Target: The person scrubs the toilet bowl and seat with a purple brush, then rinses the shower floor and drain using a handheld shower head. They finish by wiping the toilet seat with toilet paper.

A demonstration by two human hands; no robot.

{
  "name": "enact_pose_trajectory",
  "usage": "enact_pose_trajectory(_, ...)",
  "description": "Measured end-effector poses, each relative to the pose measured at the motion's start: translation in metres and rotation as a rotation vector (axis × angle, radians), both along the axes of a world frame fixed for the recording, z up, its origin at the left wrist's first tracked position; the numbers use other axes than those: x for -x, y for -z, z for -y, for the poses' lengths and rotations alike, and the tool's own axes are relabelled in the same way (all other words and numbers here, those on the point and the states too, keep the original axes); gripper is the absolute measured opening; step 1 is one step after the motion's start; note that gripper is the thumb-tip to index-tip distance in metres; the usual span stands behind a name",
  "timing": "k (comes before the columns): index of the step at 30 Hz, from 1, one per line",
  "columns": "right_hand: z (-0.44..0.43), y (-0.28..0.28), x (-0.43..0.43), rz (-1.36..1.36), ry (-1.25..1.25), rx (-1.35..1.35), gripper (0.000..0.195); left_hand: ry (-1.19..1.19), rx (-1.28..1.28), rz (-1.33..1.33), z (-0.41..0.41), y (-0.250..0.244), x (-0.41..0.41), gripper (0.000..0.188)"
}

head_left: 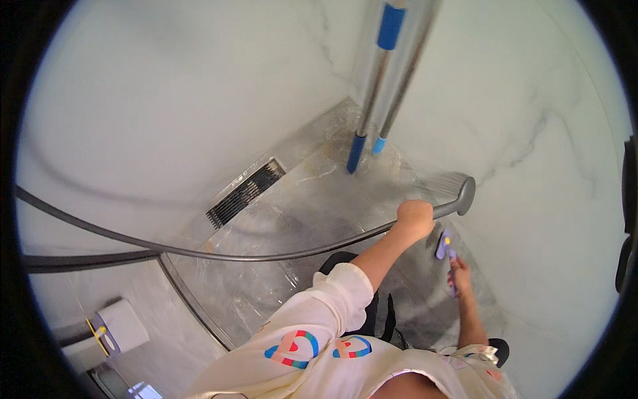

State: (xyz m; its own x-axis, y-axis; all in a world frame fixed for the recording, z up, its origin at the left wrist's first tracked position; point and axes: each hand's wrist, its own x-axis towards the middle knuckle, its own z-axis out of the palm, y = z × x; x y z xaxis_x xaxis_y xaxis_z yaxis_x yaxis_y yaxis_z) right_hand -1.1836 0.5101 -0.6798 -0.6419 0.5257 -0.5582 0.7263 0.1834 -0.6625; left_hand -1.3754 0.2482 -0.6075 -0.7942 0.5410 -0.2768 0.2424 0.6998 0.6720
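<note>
My left hand [415,219] is closed around the handle of a dark grey handheld shower head [466,196], and water sprays from it toward the left. Its grey hose [279,257] curves away to the left edge. Lower down and to the right, my right hand [459,276] grips the handle of a purple scrubbing brush [443,244] with a yellow part. The brush head is close to the foot of the right wall; whether it touches the floor I cannot tell. The grey tiled floor [309,209] is wet.
Two metal poles, one with a dark blue end [356,154] and one with a light blue end [379,145], stand in the corner. A slotted floor drain [245,193] lies along the left wall. Beyond the dark threshold [192,299] is a white and purple object [122,326].
</note>
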Motion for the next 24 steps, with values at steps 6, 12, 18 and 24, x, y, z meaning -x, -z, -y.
enact_pose_trajectory(6, -0.016, -0.141, 0.103, 0.052, -0.543, -0.310, 0.030, -0.109, 0.045, 0.072, 0.024, 0.028, 0.011, 0.018)
enact_pose_trajectory(12, -0.038, -0.139, 0.141, 0.016, -0.779, -0.296, 0.027, -0.026, 0.140, -0.066, 0.065, 0.036, -0.011, 0.019)
enact_pose_trajectory(18, 0.030, -0.071, 0.206, -0.148, -1.085, -0.158, 0.027, 0.205, 0.473, 0.183, 0.117, 0.033, -0.066, 0.021)
enact_pose_trajectory(24, 0.039, -0.016, 0.260, -0.483, -1.473, -0.290, 0.029, -0.021, 0.395, 0.091, 0.166, 0.027, -0.140, 0.023)
